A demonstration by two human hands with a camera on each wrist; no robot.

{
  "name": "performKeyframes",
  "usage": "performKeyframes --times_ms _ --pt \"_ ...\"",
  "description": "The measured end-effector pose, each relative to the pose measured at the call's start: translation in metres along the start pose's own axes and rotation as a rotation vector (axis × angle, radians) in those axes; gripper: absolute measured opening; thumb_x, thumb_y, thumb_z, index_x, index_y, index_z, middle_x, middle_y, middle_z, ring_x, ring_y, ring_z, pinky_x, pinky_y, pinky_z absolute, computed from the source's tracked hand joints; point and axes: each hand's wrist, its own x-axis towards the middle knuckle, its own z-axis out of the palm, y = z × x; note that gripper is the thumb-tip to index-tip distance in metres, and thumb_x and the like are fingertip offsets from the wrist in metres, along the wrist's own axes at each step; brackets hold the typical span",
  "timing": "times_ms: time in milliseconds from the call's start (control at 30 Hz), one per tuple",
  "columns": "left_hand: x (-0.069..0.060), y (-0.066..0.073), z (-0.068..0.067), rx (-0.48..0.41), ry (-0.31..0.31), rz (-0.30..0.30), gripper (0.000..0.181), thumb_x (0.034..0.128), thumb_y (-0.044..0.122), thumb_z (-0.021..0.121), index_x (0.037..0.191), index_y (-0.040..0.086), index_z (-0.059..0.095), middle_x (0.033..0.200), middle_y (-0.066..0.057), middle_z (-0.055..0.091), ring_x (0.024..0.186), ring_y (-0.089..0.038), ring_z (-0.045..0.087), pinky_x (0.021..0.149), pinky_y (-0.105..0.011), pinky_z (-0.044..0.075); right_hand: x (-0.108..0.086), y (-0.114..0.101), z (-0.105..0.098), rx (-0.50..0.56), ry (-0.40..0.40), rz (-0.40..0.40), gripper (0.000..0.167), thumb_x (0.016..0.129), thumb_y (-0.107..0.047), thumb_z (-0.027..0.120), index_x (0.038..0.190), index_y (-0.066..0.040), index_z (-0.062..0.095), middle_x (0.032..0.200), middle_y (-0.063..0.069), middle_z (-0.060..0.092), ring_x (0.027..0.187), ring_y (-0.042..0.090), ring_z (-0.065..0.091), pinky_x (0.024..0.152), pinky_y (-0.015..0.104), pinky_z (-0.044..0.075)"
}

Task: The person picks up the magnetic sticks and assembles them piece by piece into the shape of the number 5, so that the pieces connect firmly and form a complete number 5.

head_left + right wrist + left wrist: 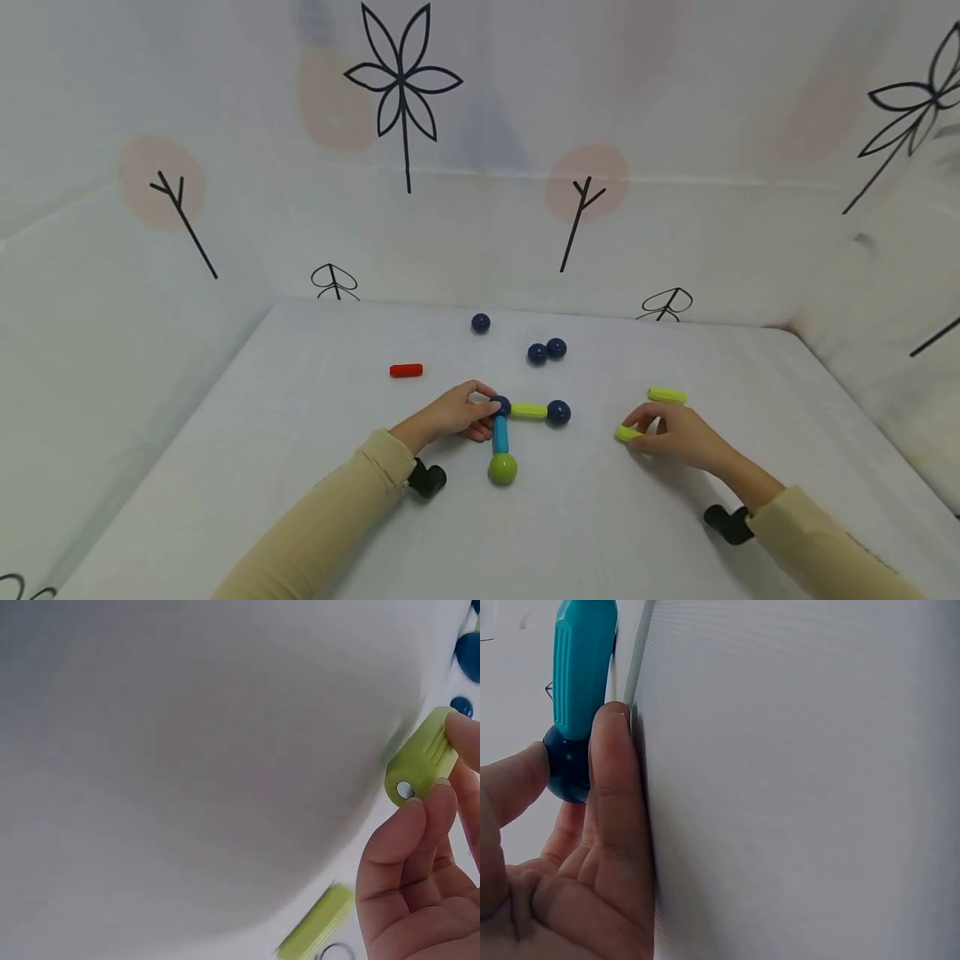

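Observation:
My left hand [456, 412] pinches the dark blue ball [566, 771] at the corner of an L-shaped piece of joined rods and balls. A light blue rod [501, 435] runs from that ball toward me to a green ball [503, 468]. Off to the right, a yellow-green rod [529, 411] links it to another dark blue ball [558, 412]. Between thumb and fingers, my right hand [677, 434] holds a loose yellow-green rod [421, 759], whose near end shows a small shiny metal disc. This rod is apart from the joined piece.
Just beyond the right hand lies another yellow-green rod [667, 395]. A red rod [407, 370] lies at the left. Farther back are a single dark blue ball [481, 322] and two more dark blue balls [537, 353] side by side. White patterned cloth surrounds the white table [315, 383].

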Motion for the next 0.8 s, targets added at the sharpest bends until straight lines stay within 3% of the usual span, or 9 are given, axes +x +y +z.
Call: performKeyframes --times_ms 233,533,800 --pt "0.000 0.001 0.001 0.006 0.003 -0.006 0.036 0.1040 0.022 0.056 0.135 0.006 0.049 0.089 -0.009 0.067 0.069 -0.012 0.063 0.068 -0.026 0.058 0.001 -0.018 0.010 0.034 -0.063 -0.036 0.023 0.083 -0.008 0.077 0.105 -0.004 0.071 0.089 0.001 0.059 0.071 0.019 0.047 0.057 0.026 0.040" --pt "0.003 -0.001 0.000 0.011 -0.006 -0.001 0.035 0.1040 0.023 0.056 0.134 0.006 0.049 0.088 -0.008 0.068 0.069 -0.012 0.063 0.068 -0.025 0.057 0.005 -0.035 0.024 0.073 -0.133 -0.170 0.022 0.083 -0.008 0.078 0.104 -0.005 0.071 0.089 0.000 0.061 0.066 0.013 0.046 0.056 0.023 0.040" --pt "0.003 -0.001 0.000 0.006 -0.004 -0.003 0.034 0.1038 0.023 0.056 0.133 0.006 0.050 0.088 -0.009 0.067 0.069 -0.013 0.063 0.068 -0.025 0.057 0.009 -0.051 0.035 0.094 -0.172 -0.231 0.021 0.084 -0.009 0.077 0.104 -0.006 0.072 0.089 -0.002 0.061 0.064 0.009 0.047 0.056 0.022 0.041"
